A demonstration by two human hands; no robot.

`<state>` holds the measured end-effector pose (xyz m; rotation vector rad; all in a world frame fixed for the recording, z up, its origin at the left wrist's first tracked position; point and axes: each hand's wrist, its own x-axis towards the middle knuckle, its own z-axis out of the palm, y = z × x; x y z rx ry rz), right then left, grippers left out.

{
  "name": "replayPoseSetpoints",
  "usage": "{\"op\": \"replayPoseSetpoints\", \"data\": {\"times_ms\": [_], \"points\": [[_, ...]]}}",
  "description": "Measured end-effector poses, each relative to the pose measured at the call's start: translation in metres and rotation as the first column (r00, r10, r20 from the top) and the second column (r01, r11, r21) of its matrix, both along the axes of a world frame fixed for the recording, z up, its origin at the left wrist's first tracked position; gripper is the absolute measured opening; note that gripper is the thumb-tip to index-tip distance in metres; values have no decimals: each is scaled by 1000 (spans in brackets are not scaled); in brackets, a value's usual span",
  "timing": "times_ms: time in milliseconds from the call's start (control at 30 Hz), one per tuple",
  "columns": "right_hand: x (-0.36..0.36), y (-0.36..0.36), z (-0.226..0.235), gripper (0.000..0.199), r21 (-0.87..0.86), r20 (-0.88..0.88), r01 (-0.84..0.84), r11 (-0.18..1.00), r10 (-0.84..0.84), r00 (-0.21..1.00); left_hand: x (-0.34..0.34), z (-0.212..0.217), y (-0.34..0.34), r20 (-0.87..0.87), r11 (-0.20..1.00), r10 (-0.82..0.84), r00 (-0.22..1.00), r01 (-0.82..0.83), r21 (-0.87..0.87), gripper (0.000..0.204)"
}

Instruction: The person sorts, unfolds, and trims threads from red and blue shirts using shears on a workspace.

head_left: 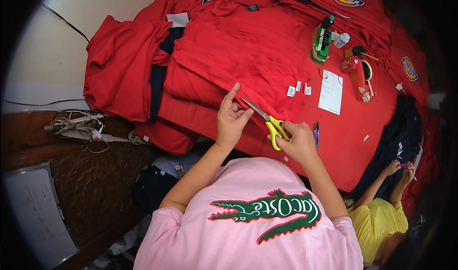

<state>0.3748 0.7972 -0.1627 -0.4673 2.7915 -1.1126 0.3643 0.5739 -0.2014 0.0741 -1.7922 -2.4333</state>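
My right hand (pixel 298 141) is closed around the yellow-green handles of a pair of scissors (pixel 275 127). Their metal blades point up and left, toward the edge of a red garment (pixel 238 50) spread in front of me. Close to the blade tips, my left hand (pixel 231 120) is at that garment's edge. Its index finger is stretched out and the thumb stands apart, while the other fingers curl; I see nothing held in it. Small white labels (pixel 291 91) lie on the red cloth beyond the scissors.
Thread snips (pixel 316 133) and a white paper (pixel 330 92) lie to the right. Beyond are a green bottle-like tool (pixel 322 41), a white bottle (pixel 341 40) and a tape roll (pixel 367 71). Red garments (pixel 126 65) are heaped left. At lower right a person in yellow (pixel 384 222) handles dark cloth.
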Motion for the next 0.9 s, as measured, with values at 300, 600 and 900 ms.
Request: {"op": "replayPoseSetpoints", "data": {"times_ms": [300, 600, 900], "points": [[-10, -2, -7, 24, 52, 40, -29, 998, 27, 999, 2, -6, -9, -21, 999, -8, 1000, 7, -40, 79], [-17, -16, 8, 39, 70, 96, -66, 995, 59, 994, -3, -11, -15, -7, 994, 100, 995, -100, 31, 78], [-29, -29, -2, 26, 101, 141, -19, 995, 4, 990, -6, -2, -31, 16, 996, 39, 999, -40, 83, 88]]}}
